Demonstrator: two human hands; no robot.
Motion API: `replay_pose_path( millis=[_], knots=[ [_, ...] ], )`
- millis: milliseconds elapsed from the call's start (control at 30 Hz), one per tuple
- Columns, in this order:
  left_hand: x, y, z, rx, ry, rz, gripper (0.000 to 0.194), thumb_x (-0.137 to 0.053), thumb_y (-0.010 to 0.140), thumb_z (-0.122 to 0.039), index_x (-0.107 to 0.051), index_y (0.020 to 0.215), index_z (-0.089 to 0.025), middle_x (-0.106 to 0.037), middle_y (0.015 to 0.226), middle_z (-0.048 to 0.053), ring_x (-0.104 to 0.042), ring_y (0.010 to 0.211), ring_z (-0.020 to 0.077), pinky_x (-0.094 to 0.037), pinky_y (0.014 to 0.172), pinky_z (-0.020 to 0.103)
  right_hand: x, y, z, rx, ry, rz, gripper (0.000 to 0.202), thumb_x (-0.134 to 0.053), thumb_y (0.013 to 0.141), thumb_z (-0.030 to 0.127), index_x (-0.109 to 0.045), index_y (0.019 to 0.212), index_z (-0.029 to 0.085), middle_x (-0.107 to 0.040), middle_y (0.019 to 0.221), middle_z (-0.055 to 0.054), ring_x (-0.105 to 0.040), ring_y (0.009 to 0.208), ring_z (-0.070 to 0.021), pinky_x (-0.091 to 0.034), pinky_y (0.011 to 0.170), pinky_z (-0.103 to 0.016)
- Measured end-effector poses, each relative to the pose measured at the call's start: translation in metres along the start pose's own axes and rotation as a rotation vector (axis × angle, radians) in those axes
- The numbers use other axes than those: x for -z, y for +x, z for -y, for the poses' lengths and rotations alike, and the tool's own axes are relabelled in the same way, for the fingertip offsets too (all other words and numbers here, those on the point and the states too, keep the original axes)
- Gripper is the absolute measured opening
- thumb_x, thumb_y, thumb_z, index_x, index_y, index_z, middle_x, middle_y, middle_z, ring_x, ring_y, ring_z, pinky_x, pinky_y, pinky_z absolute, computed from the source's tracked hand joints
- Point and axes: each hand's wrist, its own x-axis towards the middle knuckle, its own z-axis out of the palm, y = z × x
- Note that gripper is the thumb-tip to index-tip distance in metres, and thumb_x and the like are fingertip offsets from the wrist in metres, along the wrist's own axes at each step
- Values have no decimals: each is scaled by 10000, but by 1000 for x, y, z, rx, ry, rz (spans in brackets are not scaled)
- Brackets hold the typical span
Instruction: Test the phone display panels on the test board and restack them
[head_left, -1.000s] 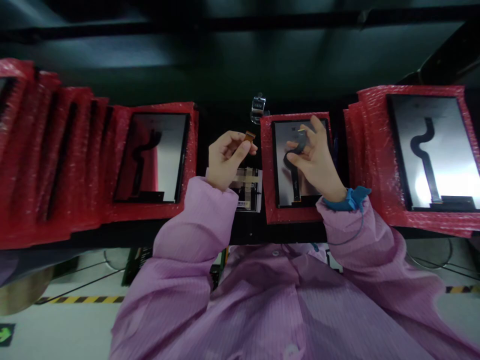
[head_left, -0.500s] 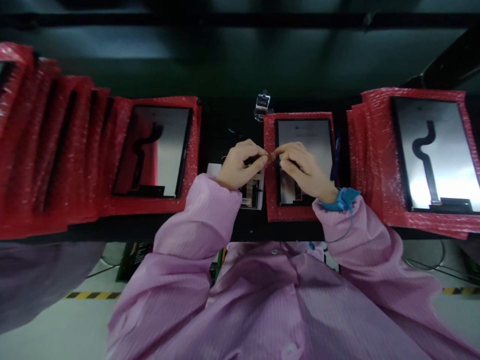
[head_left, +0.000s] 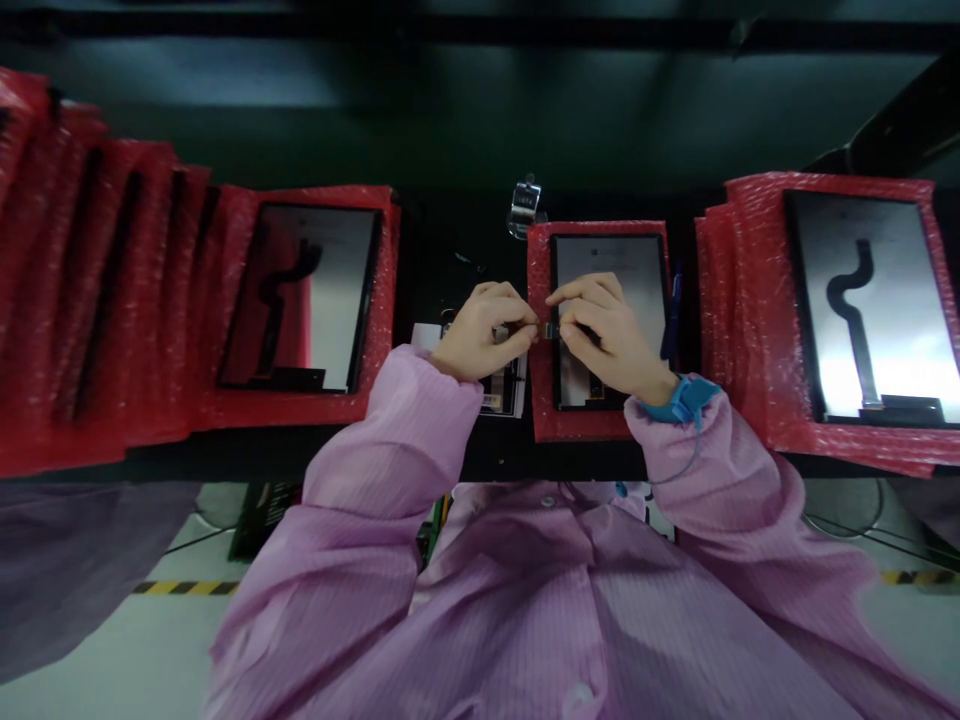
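A display panel (head_left: 626,262) lies on red bubble wrap (head_left: 585,428) in the middle. Over its left edge is a small connector end (head_left: 551,330), between my two hands. My left hand (head_left: 486,335) is closed, thumb and forefinger pinched; what is in the pinch is too small to name. My right hand (head_left: 611,335), with a blue band at the wrist, pinches at the connector end's right side, its forefinger raised. Under my left hand lies a white-edged sheet with dark parts (head_left: 516,395), partly hidden.
At left, a panel (head_left: 337,290) lies beside several red bubble-wrap sleeves (head_left: 142,300). Another panel (head_left: 904,290) rests on stacked red sleeves at right. A clear-and-metal holder (head_left: 525,205) stands behind; a blue pen (head_left: 675,305) lies right of the middle panel.
The small connector end now shows flatter and lower between my hands. My right forefinger has lifted away from it. The view has shifted slightly.
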Motion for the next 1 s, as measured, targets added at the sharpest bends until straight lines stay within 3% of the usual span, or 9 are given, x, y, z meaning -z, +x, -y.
replay_pose_path(
  millis=[433, 733, 1000],
  knots=[
    [1, 0, 2, 27, 30, 51, 207, -487, 848, -297, -571, 680, -208, -658, 742, 16, -600, 815, 194, -436, 988, 426, 0, 0, 2, -44, 30, 82, 221, -429, 1019, 277, -537, 833, 225, -687, 1186, -89, -545, 1135, -249, -407, 1012, -478],
    [-2, -1, 8, -25, -6, 1, 289, -517, 894, -385, -563, 673, -205, -642, 731, 16, -585, 767, 181, -434, 961, 441, -1, -1, 1, -58, 58, 102, 240, -422, 1043, 313, -535, 852, 220, -680, 1211, -86, -548, 1161, -237, -400, 1031, -461],
    [-2, -1, 10, -29, 10, 16, 328, -510, 933, -422, -646, 729, -204, -698, 762, 37, -606, 809, 195, -412, 993, 457, -1, -1, 1, -61, 57, 102, 233, -430, 1040, 305, -540, 854, 220, -680, 1211, -85, -545, 1156, -243, -410, 1017, -462]
  ],
)
